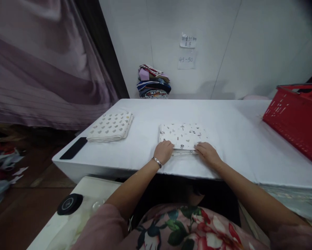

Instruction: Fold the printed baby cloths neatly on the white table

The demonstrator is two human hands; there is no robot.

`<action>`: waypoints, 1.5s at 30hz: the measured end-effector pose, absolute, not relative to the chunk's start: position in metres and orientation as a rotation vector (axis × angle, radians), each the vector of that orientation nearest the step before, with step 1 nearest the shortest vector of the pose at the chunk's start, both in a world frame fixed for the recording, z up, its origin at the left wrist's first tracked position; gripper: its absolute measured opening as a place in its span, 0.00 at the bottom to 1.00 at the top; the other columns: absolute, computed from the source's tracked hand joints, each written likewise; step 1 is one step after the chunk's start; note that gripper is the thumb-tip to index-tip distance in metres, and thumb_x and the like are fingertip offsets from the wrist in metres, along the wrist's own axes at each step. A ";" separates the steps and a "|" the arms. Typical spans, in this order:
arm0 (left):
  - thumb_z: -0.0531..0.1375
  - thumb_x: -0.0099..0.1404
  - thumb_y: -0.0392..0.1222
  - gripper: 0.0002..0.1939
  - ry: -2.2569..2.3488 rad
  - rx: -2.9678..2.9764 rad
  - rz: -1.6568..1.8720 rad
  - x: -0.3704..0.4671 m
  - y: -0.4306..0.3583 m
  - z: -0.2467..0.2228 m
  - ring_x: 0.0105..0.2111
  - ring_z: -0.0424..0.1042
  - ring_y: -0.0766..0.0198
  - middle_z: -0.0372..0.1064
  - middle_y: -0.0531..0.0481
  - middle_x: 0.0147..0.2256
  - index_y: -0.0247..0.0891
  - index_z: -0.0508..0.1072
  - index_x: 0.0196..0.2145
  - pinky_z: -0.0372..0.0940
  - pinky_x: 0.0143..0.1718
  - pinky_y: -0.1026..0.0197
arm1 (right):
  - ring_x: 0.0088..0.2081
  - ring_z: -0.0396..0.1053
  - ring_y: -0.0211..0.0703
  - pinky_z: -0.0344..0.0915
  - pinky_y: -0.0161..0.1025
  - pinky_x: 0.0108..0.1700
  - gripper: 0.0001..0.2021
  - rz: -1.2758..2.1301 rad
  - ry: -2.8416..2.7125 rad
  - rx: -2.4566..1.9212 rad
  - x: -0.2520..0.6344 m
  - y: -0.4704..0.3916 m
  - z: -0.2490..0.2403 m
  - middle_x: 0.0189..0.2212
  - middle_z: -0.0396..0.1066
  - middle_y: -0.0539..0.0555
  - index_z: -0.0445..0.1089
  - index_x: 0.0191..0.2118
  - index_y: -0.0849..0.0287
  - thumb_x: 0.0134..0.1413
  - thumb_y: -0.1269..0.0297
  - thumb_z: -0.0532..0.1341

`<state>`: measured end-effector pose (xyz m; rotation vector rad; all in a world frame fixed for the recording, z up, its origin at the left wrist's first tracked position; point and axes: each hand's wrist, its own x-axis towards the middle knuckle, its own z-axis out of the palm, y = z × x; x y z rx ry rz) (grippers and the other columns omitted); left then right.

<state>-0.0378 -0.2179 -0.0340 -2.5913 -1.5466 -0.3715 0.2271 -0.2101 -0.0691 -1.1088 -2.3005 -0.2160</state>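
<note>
A folded white cloth (187, 133) with small dark printed figures lies on the white table in front of me, its layers showing along the near edge. My left hand (165, 151) holds its near left corner, fingers on top; a silver bracelet circles that wrist. At the near right corner my right hand (208, 152) grips the same cloth, fingertips on the upper layer. Both thumbs are mostly hidden. Further left on the table rests another folded cloth (111, 126), cream with grey motifs.
A red plastic basket (296, 118) stands on the right of the white table (145, 111). Folded fabrics (153, 81) are stacked at the back against the wall. A black strip (74, 148) marks the table's left edge. Below it, a round black object (69, 204) sits on a pale surface.
</note>
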 end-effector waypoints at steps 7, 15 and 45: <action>0.52 0.67 0.38 0.09 -1.513 -2.654 -0.495 -0.040 -0.227 -0.047 0.40 0.65 0.59 0.68 0.46 0.38 0.39 0.72 0.40 0.60 0.42 0.56 | 0.42 0.66 0.47 0.62 0.45 0.46 0.12 -0.188 -2.263 -1.125 0.229 -0.216 -0.070 0.39 0.72 0.58 0.71 0.41 0.59 0.62 0.66 0.51; 0.48 0.69 0.46 0.15 -1.631 -2.649 -0.798 -0.030 -0.208 -0.024 0.41 0.67 0.62 0.70 0.48 0.38 0.40 0.73 0.37 0.61 0.45 0.58 | 0.44 0.65 0.48 0.63 0.46 0.46 0.13 -0.118 -2.271 -1.132 0.229 -0.220 -0.071 0.41 0.71 0.60 0.71 0.43 0.60 0.61 0.66 0.51; 0.50 0.67 0.49 0.17 -2.061 -2.545 -0.671 -0.021 -0.181 -0.031 0.52 0.63 0.57 0.68 0.46 0.50 0.39 0.72 0.45 0.56 0.54 0.54 | 0.65 0.41 0.57 0.48 0.64 0.58 0.27 0.184 -2.338 -1.938 0.213 -0.139 -0.058 0.65 0.44 0.59 0.54 0.62 0.53 0.61 0.48 0.43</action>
